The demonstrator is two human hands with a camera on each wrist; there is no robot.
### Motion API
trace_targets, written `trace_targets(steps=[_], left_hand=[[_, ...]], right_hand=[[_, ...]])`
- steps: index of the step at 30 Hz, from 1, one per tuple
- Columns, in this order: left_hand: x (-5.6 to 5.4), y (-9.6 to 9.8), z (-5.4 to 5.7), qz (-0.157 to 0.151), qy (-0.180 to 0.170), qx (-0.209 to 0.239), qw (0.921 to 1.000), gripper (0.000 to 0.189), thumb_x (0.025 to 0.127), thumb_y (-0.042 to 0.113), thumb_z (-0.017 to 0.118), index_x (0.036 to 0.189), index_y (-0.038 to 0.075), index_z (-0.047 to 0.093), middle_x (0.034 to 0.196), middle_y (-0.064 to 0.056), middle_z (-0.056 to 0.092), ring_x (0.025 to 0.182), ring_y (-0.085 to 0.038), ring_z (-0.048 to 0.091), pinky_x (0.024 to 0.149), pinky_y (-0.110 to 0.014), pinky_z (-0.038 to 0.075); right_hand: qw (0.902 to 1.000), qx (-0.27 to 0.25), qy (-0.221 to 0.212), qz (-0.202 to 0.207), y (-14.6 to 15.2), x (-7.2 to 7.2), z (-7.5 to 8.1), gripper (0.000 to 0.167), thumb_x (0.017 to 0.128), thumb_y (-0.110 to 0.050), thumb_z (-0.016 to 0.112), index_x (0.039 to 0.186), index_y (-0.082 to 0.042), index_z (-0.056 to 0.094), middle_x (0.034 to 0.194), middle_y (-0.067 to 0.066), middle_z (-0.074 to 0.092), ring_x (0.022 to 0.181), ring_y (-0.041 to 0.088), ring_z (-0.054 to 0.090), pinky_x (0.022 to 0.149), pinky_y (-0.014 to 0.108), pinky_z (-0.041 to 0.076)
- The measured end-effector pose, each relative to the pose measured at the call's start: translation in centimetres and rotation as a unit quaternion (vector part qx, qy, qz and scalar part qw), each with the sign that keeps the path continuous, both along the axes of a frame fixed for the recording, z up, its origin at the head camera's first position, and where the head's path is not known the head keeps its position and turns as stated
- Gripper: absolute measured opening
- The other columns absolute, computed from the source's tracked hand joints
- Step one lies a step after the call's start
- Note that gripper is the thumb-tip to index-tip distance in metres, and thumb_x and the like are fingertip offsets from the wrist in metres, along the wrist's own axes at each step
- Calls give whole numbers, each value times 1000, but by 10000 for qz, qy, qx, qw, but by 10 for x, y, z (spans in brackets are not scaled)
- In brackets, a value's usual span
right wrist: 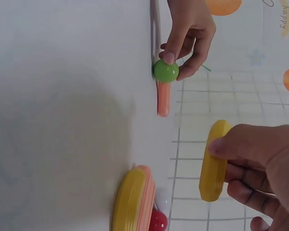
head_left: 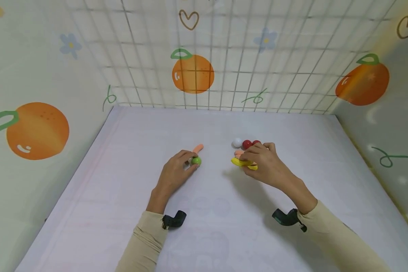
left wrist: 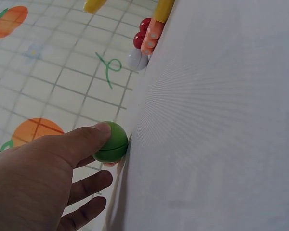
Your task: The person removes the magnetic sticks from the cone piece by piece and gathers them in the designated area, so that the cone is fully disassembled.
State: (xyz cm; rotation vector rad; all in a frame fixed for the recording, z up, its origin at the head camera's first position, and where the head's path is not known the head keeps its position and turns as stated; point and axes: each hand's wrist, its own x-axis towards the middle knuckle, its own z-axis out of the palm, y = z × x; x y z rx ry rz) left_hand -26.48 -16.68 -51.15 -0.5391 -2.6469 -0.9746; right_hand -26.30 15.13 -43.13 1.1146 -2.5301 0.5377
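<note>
My left hand (head_left: 176, 170) pinches a glossy green ball (head_left: 197, 161) between thumb and fingers, low at the tabletop. A seam runs round the ball (left wrist: 113, 144). Just beyond it lies a salmon-coloured, sausage-shaped piece (head_left: 198, 148). In the right wrist view my right hand (right wrist: 265, 168) holds a yellow toy banana (right wrist: 213, 163) raised off the table, thumb on one side and fingers on the other. Below it another yellow banana-shaped piece (right wrist: 125, 202) lies alongside salmon-coloured pieces (right wrist: 145, 192). The right hand partly covers this group in the head view.
Behind the salmon-coloured pieces, a white ball (head_left: 237, 142) and two red balls (head_left: 247, 144) sit in a row. A pale cloth covers the table (head_left: 197, 234). White sheets printed with oranges hang round three sides, with a wire grid (head_left: 238, 56) at the back.
</note>
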Motion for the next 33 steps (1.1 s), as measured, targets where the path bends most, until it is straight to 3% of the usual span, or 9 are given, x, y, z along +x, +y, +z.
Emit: trace_targets(steps=[11, 33], left_hand=[[2, 0, 0, -85, 64, 42, 9999, 27, 94, 27, 73, 118, 18, 69, 119, 3, 64, 91, -14, 61, 76, -36, 52], [2, 0, 0, -50, -38, -1, 10000, 26, 94, 27, 73, 119, 19, 69, 120, 5, 63, 91, -15, 62, 76, -35, 52]], right_hand=[[9986, 288, -191, -411, 19, 10, -8, 22, 75, -11, 86, 95, -11, 77, 96, 1, 70, 94, 22, 55, 86, 54, 31], [9960, 580, -164, -664, 29, 12, -33, 23, 72, -9, 87, 94, -8, 77, 94, 1, 70, 95, 23, 56, 87, 53, 32]])
